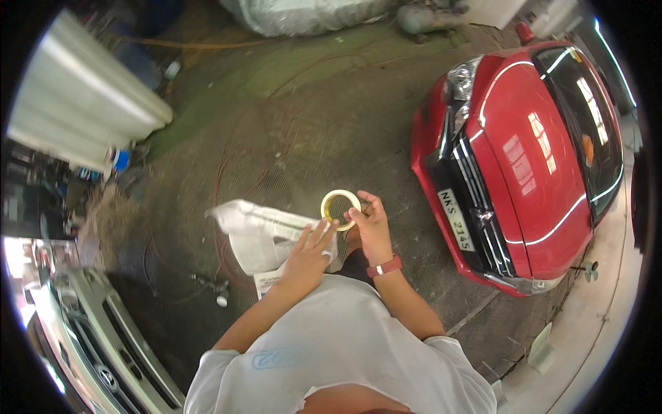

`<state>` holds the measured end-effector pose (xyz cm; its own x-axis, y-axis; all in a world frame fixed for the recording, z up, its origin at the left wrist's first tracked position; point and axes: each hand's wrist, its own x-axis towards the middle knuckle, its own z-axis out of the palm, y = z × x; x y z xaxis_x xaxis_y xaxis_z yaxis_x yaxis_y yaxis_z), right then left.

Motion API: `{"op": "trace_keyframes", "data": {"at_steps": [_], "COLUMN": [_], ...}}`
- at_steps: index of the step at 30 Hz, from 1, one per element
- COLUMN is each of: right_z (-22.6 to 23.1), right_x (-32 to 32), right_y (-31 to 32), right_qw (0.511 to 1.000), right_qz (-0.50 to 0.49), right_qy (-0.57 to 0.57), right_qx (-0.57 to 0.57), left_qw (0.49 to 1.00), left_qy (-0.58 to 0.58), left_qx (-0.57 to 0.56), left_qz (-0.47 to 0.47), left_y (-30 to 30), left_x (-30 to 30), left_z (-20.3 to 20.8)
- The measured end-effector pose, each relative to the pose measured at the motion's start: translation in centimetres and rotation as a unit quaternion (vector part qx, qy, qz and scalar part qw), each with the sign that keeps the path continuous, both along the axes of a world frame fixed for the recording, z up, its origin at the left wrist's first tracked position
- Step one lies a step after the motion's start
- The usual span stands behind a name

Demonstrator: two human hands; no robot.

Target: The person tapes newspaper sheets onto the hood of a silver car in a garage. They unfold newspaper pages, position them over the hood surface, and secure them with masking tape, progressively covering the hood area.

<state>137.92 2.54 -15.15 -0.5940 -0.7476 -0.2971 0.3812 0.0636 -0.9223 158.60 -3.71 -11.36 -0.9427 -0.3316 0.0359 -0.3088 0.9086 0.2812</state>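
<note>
A roll of pale yellow masking tape (327, 202) is upright in front of my body, its open ring facing me. My right hand (374, 231), with a red watch band at the wrist, grips the roll's right edge between thumb and fingers. Sheets of newspaper (252, 238) spread out to the left, partly folded, one corner sticking out at the far left. Across their right part lies my left hand (308, 255), holding them. Its fingertips reach the lower left edge of the tape roll. The paper's underside and my left thumb are hidden.
A red car (517, 152) stands close on the right, its front toward me. At the lower left is a silver vehicle's front (103, 331). Hoses (219, 186) trail over the dark floor. A white panel (89, 83) leans at the upper left; a covered vehicle (303, 14) is at the back.
</note>
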Motion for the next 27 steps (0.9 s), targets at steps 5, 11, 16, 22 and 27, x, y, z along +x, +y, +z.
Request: {"op": "trace_keyframes", "data": {"at_steps": [5, 11, 16, 22, 27], "right_z": [0.1, 3.4, 4.1, 1.0, 1.9], "right_x": [-16.3, -35.1, -47.0, -59.5, -69.4], "right_y": [-5.5, -12.3, -22.0, -37.8, -46.7], "right_qw": [0.985, 0.981, 0.988, 0.994, 0.986], "right_qz": [-0.168, -0.149, -0.078, -0.071, -0.123], "right_qy": [-0.019, -0.106, -0.114, -0.083, -0.105], "right_qx": [-0.024, -0.061, -0.069, 0.008, 0.044], "left_qw": [0.982, 0.926, 0.862, 0.798, 0.678], "left_qy": [-0.070, 0.041, 0.013, -0.072, -0.181], "left_qx": [0.104, 0.112, 0.124, 0.175, 0.239], "left_qz": [0.144, 0.359, 0.491, 0.572, 0.672], "left_y": [-8.7, -19.7, -30.8, -47.3, -56.6], "left_x": [-9.5, -15.5, -21.0, -27.9, -33.1], "left_z": [0.2, -0.3, -4.7, -13.8, -17.3]}}
